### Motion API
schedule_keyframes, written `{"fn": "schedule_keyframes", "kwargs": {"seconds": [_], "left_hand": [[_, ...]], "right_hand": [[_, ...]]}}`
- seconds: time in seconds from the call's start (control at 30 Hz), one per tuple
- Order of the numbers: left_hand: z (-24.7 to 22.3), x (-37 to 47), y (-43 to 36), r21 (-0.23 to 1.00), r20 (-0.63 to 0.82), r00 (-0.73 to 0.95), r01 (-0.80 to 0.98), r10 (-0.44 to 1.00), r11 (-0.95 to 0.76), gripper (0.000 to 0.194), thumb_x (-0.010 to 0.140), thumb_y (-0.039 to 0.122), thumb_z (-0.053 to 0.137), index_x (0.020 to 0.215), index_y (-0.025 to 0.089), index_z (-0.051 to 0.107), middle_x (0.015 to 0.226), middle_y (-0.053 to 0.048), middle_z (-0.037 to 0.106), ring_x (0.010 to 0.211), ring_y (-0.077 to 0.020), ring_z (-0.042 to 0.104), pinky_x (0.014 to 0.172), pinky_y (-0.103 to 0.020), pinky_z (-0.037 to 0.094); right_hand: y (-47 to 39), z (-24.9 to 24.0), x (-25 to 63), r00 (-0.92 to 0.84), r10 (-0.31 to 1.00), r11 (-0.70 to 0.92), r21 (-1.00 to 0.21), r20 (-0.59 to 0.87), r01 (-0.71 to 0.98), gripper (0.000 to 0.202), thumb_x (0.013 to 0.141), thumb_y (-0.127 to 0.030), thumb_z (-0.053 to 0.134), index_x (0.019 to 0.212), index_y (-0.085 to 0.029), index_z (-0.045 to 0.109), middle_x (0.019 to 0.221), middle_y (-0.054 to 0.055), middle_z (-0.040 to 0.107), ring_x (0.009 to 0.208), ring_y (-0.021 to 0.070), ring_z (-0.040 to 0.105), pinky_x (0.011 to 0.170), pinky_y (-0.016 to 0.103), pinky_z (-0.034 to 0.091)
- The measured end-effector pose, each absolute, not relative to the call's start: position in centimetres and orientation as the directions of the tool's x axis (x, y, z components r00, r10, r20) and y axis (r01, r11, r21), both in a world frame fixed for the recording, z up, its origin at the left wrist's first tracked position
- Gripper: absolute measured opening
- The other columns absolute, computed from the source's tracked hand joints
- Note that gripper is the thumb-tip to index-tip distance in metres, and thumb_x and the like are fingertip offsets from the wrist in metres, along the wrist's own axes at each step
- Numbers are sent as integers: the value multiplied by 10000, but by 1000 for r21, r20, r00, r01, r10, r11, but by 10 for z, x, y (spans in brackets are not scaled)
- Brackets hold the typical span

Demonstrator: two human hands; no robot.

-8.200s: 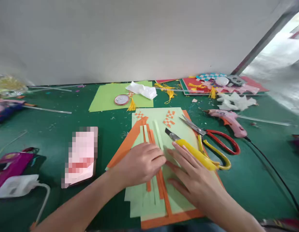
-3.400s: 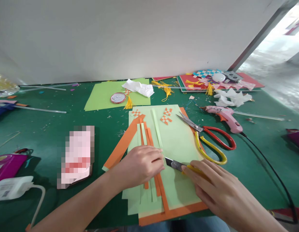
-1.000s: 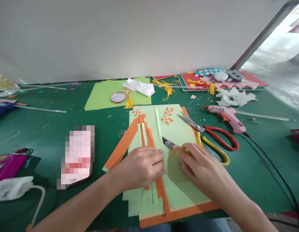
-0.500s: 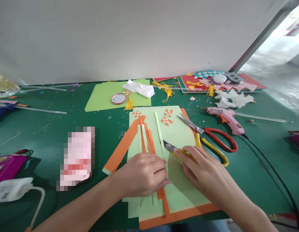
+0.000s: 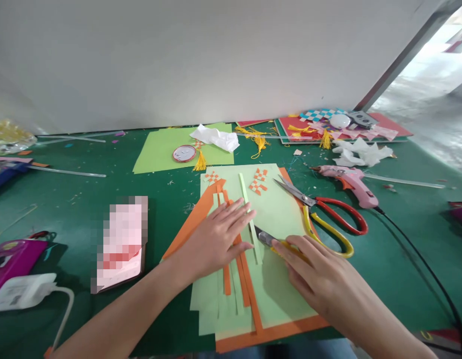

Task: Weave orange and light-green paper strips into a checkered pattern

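My left hand (image 5: 219, 237) lies flat with its fingers stretched out over several orange strips (image 5: 251, 294) and pale green strips. Its fingertips reach a narrow light green paper strip (image 5: 243, 185). In my right hand (image 5: 316, 271) is a yellow-handled craft knife (image 5: 266, 237); its blade points left, close beside that strip. Beneath both hands spreads a pale green paper sheet (image 5: 286, 299) with an orange band along its near edge. Small orange-and-white woven paper pieces (image 5: 258, 187) rest toward its far end.
Scissors (image 5: 341, 212) with red and yellow handles lie to the right, near a pink glue gun (image 5: 350, 182) with a black cord. On the left are a phone (image 5: 122, 239) and a white charger (image 5: 23, 291). Farther back, a crumpled tissue (image 5: 216, 137) and yellow tassel (image 5: 201, 161) lie on green paper.
My left hand has moved forward and gone from curled to flat with its fingers stretched out. The knife and my right hand have shifted slightly right and nearer to me.
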State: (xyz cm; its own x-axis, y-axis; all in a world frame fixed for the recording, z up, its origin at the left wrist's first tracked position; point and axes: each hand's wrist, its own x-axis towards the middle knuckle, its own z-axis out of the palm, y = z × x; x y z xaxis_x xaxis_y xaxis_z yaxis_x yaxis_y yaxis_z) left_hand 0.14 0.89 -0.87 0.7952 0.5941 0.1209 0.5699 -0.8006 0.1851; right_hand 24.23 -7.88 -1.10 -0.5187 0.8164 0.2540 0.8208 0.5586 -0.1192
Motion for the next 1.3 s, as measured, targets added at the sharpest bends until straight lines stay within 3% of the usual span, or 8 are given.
{"fn": "schedule_keyframes", "kwargs": {"seconds": [0.17,0.3,0.57,0.73,0.97,1.3], "left_hand": [[-10,1,9,174,81,819,550,569,-817,612,979,546,360,1456,163,384,1547,-85,356,1453,-249,278,1199,-487,230],[-10,4,2,96,167,832,520,529,-849,591,987,497,395,1431,107,400,1471,-107,479,1386,-243,412,1162,-469,323],[-14,12,-13,8,341,798,526,497,-851,441,946,457,518,1146,77,618,1222,-138,683,1206,-262,602,1039,-396,493],[-13,14,-14,22,361,776,548,517,-836,328,949,396,541,1046,100,642,1198,-126,699,1171,-244,630,995,-369,532],[-13,15,-14,57,337,770,557,541,-828,320,947,405,536,1024,113,645,1213,-132,691,1187,-247,621,988,-374,538],[-12,17,-16,77,266,756,601,597,-795,317,969,414,469,937,132,610,1242,-165,638,1114,-272,651,855,-382,592]], "right_hand": [[-82,-10,245,-517,827,548,-109,219,829,363,911,-112,447,1259,-114,548,1027,145,592,869,246,629,677,390,594],[-83,-9,244,-531,820,556,-79,214,827,356,917,-131,440,1254,-115,554,1027,149,592,853,244,629,681,401,597],[-92,-11,242,-570,794,588,-28,213,808,392,890,-101,437,1264,-81,551,982,144,603,827,243,622,671,398,598],[-94,-12,242,-548,810,568,-49,211,821,392,895,-119,430,1269,-107,546,1003,141,599,831,235,621,669,378,594],[-91,-14,241,-531,813,560,-71,239,826,366,907,-121,429,1249,-102,558,997,140,597,844,241,619,673,382,588],[-90,-18,241,-500,837,529,-95,224,843,374,926,-138,438,1283,-110,544,1026,140,597,880,256,612,700,404,578]]}}
